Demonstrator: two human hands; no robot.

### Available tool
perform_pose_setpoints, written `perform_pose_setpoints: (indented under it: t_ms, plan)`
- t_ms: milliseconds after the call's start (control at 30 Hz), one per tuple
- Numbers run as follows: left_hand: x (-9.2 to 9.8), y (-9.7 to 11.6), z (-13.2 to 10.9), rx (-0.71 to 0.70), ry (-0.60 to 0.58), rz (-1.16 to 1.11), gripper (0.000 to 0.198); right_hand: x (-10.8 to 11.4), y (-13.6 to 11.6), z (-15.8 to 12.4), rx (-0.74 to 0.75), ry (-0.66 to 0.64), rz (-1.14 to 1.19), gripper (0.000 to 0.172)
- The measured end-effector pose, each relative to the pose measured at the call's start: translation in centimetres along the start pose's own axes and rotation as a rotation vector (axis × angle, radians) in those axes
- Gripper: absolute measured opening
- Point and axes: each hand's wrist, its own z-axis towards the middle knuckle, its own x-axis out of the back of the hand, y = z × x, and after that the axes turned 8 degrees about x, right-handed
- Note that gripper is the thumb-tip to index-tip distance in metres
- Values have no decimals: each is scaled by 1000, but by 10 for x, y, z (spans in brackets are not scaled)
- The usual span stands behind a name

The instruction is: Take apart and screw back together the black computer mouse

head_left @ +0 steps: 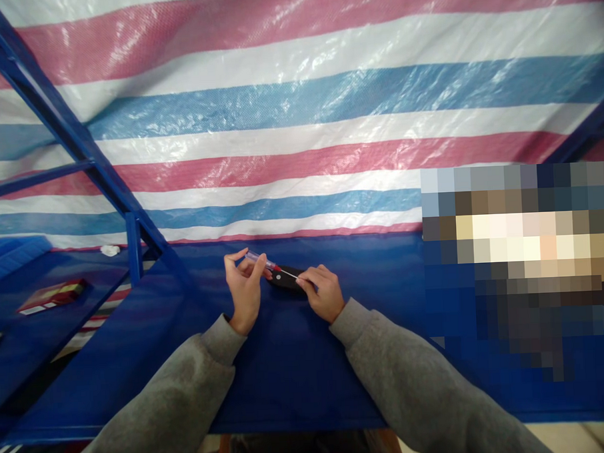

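My left hand [245, 289] pinches a small screwdriver [261, 260] with a clear handle and a red collar between thumb and fingers. Its thin metal shaft [288, 274] reaches to the right, over a small black flat object [286, 280], possibly a remote or key fob. The object lies on the blue table top [288, 374]. My right hand [325, 292] rests its fingers on the object's right end and holds it. Its underside is hidden, and I cannot tell whether the shaft tip touches it.
A blue metal shelf frame [78, 136] rises at the left, with a red and green box [51, 296] on a blue shelf. A striped tarpaulin [297, 120] hangs behind the table. A pixelated patch [524, 263] hides part of the right side.
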Motion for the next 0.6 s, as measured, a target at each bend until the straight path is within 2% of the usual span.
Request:
perform_pose_setpoints:
  t_ms: [167,600]
  plan:
    - [1,-1,0,25,-8,-9,43,0,0,-1,33,59,-56,25]
    - [2,-5,2,79,25,-29,46,-2,2,0,143,68,-174,23]
